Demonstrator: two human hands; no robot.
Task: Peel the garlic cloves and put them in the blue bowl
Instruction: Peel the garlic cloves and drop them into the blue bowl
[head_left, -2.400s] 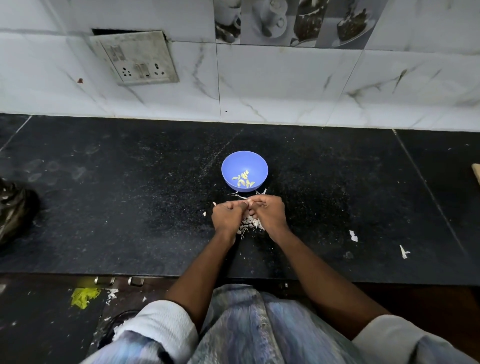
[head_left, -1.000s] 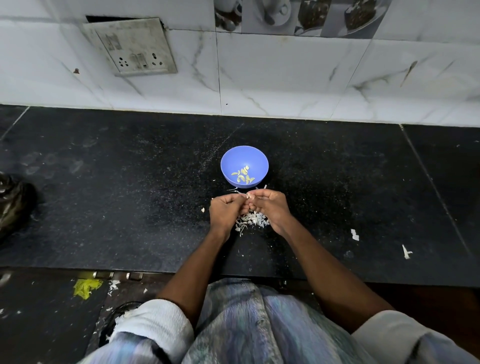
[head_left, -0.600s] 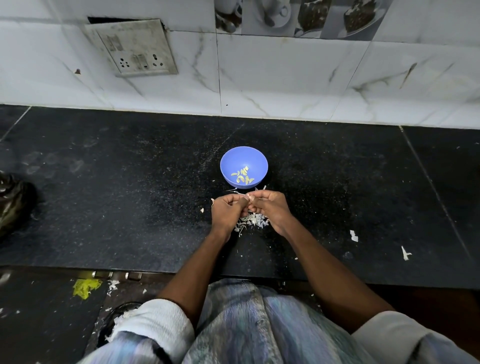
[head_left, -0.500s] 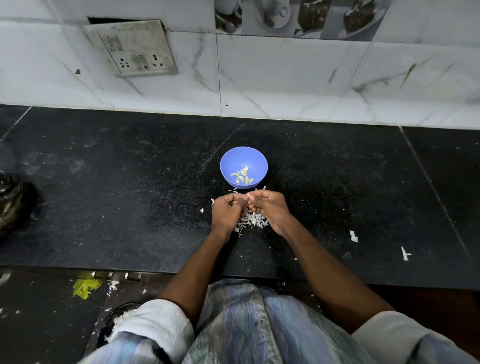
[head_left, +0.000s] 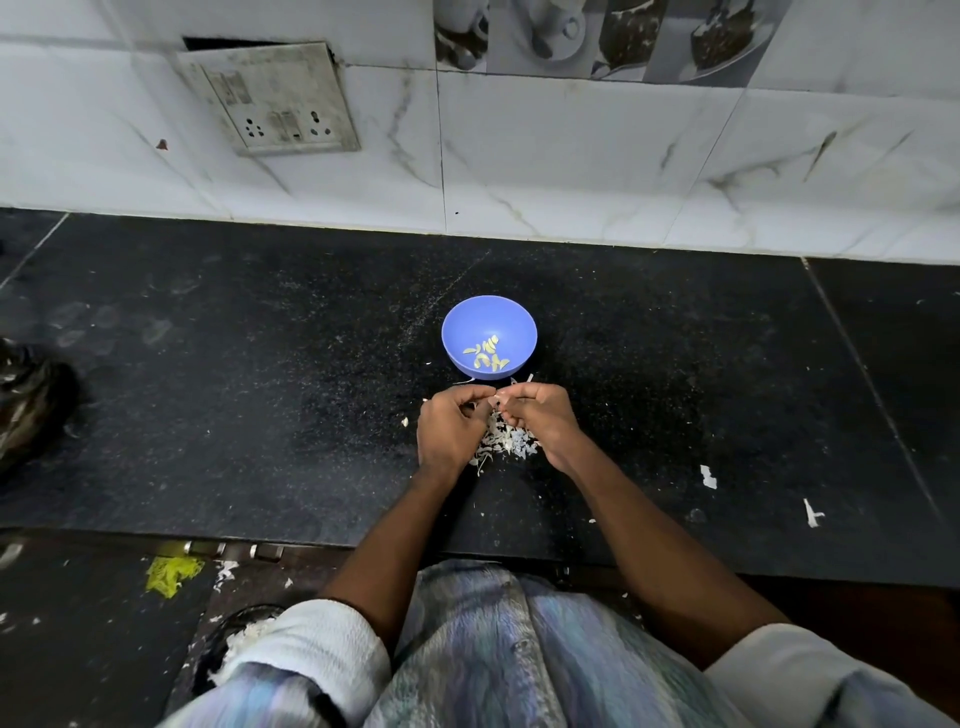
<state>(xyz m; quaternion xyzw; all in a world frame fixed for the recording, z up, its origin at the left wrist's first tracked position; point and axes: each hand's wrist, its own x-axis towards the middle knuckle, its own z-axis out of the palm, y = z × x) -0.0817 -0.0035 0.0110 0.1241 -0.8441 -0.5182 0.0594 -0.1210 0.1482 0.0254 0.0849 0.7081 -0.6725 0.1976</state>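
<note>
Black stone counter (head_left: 208, 395) carried the work. Left hand (head_left: 449, 431) and right hand (head_left: 540, 421) met fingertip to fingertip, fingers curled, pinching something too small to identify, above a heap of white peelings (head_left: 506, 444). Just beyond stood the blue bowl (head_left: 470, 322), holding peeled garlic cloves (head_left: 487, 355).

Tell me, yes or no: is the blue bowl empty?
No, the blue bowl holds several pale peeled garlic cloves at its bottom.
</note>
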